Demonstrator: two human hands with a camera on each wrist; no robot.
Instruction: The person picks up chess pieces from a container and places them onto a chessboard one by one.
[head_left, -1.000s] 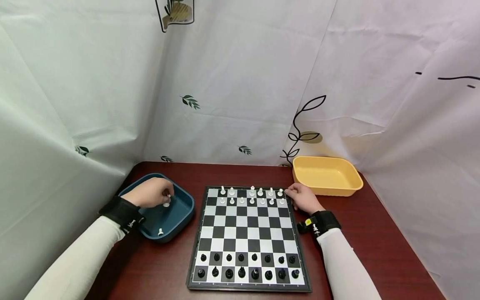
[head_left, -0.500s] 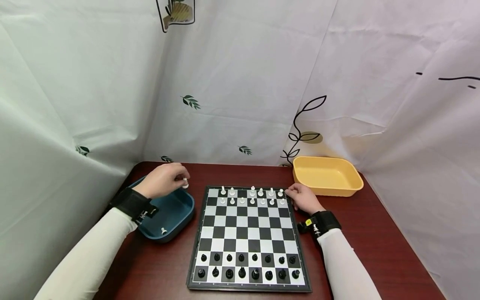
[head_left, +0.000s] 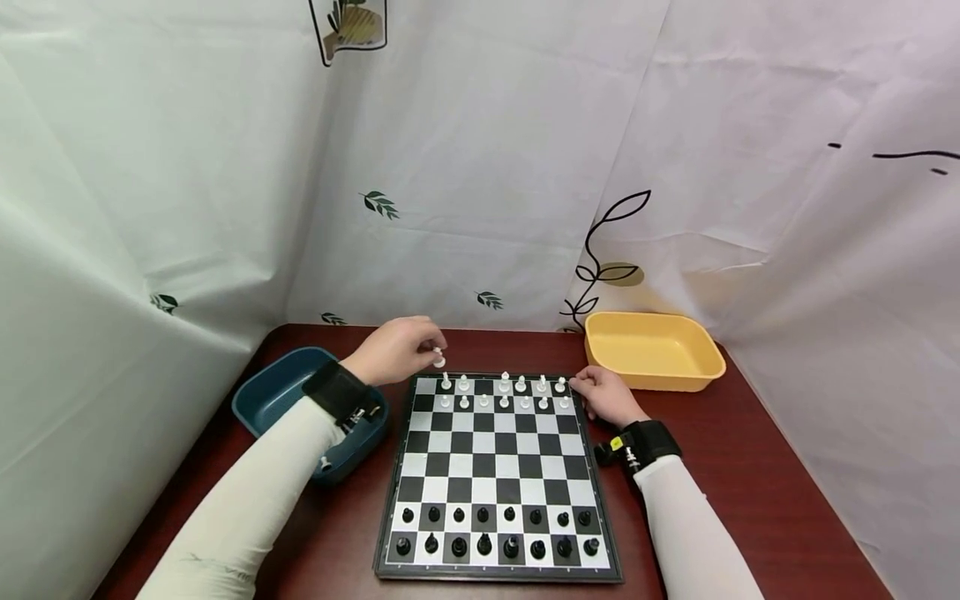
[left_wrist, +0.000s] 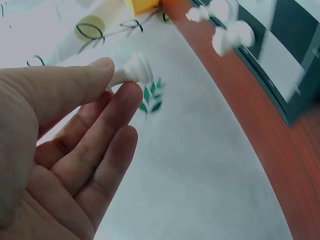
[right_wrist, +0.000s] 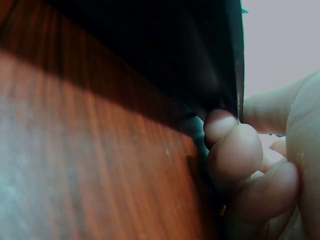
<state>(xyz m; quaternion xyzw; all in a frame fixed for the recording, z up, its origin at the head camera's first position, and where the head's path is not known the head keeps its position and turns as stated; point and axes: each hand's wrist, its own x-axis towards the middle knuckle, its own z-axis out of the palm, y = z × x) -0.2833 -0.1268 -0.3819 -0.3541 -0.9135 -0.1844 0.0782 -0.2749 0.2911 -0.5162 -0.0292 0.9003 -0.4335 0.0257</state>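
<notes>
My left hand (head_left: pixel 429 352) pinches a small white chess piece (head_left: pixel 438 359) between thumb and finger, in the air just behind the far left corner of the chessboard (head_left: pixel 483 454). The left wrist view shows the same piece (left_wrist: pixel 134 70) at the tips of my left hand (left_wrist: pixel 120 80). White pieces (head_left: pixel 504 390) fill the two far rows and black pieces (head_left: pixel 495 533) the two near rows. My right hand (head_left: pixel 592 392) lies at the board's far right corner, its curled fingers (right_wrist: pixel 232 150) against the board's edge (right_wrist: pixel 220 75).
A blue tray (head_left: pixel 273 387) stands left of the board, partly under my left forearm, with one white piece (head_left: pixel 325 461) in it. A yellow tray (head_left: pixel 652 350) stands at the back right. White sheeting closes in the dark red table (head_left: pixel 750 500).
My left hand lifted a white piece out of the blue tray and carried it right, to the board's far left corner. My right hand stayed put.
</notes>
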